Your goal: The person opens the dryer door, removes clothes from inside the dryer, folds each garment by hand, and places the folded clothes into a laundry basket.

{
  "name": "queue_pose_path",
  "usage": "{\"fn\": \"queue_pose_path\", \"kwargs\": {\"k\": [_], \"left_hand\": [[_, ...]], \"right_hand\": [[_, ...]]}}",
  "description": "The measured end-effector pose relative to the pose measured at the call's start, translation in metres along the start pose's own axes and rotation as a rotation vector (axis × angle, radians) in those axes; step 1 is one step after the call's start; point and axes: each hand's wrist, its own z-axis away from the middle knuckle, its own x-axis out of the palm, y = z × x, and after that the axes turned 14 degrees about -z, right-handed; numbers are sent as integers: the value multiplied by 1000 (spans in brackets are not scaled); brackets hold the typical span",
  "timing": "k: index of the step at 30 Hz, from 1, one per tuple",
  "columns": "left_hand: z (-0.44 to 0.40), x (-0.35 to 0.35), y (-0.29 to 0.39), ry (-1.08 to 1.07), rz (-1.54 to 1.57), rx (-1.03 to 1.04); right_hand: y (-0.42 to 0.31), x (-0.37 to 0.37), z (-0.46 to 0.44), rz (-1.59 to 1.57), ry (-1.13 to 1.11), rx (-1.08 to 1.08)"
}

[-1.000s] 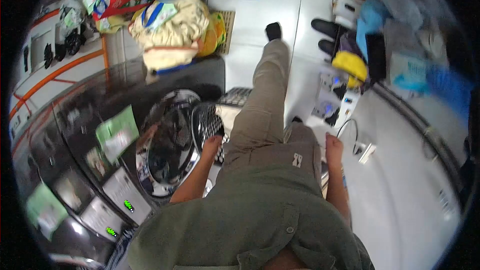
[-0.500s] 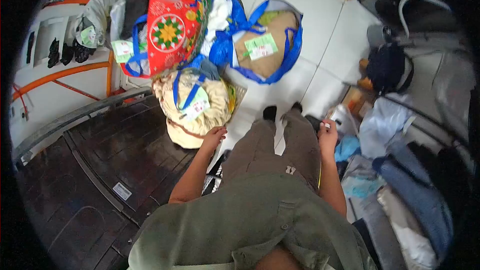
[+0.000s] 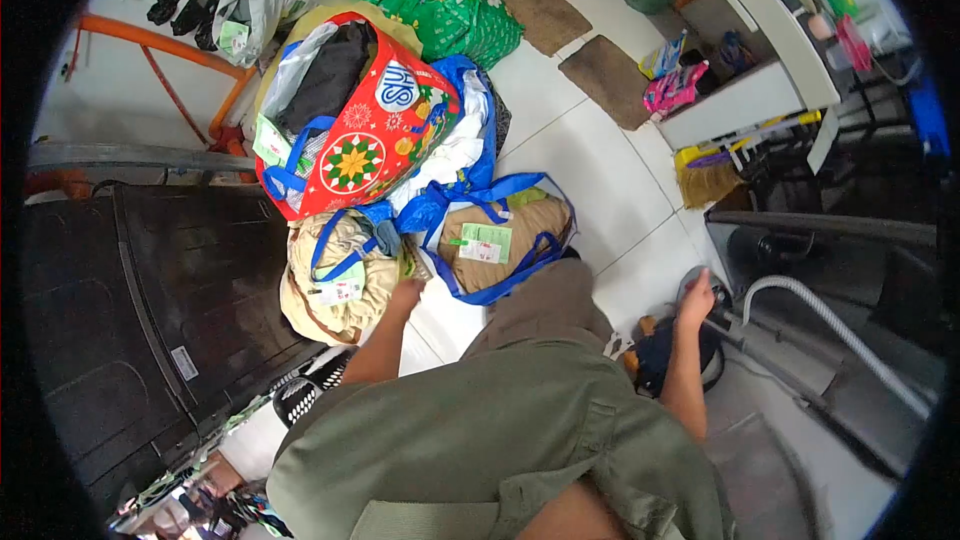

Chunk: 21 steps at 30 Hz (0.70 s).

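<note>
My left hand (image 3: pixel 406 295) is over the white floor, right beside a cream cloth bundle (image 3: pixel 312 312) with blue straps and a paper tag. Its fingers are turned under and hard to see. Out to the right, my right hand (image 3: pixel 697 298) is closed with the fingers curled in; whatever it may hold is hidden. It hovers near a grey hose (image 3: pixel 830 332). Ahead of me stands a blue-edged bag (image 3: pixel 462 275) of brown cloth with a green and white tag. Behind it leans a red patterned bag (image 3: pixel 340 120) stuffed with dark and white cloth.
A green flowered bag (image 3: pixel 450 15) stands farther back. Brown mats (image 3: pixel 610 80) lie on the tiles near a counter (image 3: pixel 745 105). A broom (image 3: pixel 707 180) leans at the right. Dark brown panels (image 3: pixel 200 270) and orange bars (image 3: pixel 160 43) line the left.
I have stepped forward and my view has swung to the right. The bags now sit closer to me, and mats, counter and broom have come into view. Both hands have swung with my arms.
</note>
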Motion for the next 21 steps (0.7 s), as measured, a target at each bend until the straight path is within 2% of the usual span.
{"fn": "queue_pose_path", "kwargs": {"k": [2, 4, 6, 8, 10, 12, 13, 14, 15, 16, 17, 18, 19, 21], "left_hand": [[35, 14, 14, -131, 178, -110], [29, 40, -10, -157, 74, -188], [29, 53, -5, -207, -165, -246], [-1, 73, -13, -284, -211, -300], [-12, 69, 32, -274, -171, -250], [-49, 66, 88, -275, -144, -178], [-82, 69, 109, -259, -148, -161], [-110, 69, 133, -240, -152, -153], [-121, 54, 181, -232, -226, -123], [-146, 45, 209, -153, -181, 27], [-171, 37, 236, -77, -144, 180], [-196, 26, 274, -101, -31, 148], [-204, 11, 318, -14, 117, 175], [-167, -53, 423, 84, 325, 227]], "right_hand": [[-40, 30, -49, 58, 11, -121], [-71, 64, -84, 27, -30, -159], [-98, 94, -107, -17, -115, -157], [-106, 123, -133, -79, -188, -142], [-124, 148, -145, -71, -262, -249], [-95, 172, -188, 8, -270, -496], [-59, 179, -223, 41, -278, -481], [-71, 189, -225, -65, -296, 9], [-77, 200, -236, 15, -418, 106], [-93, 225, -258, 16, -438, 82], [-108, 251, -282, 293, -653, -88], [-118, 273, -307, 582, -856, -259], [-121, 295, -325, 870, -1053, -425], [-98, 336, -349, 1430, -1418, -764]]}}
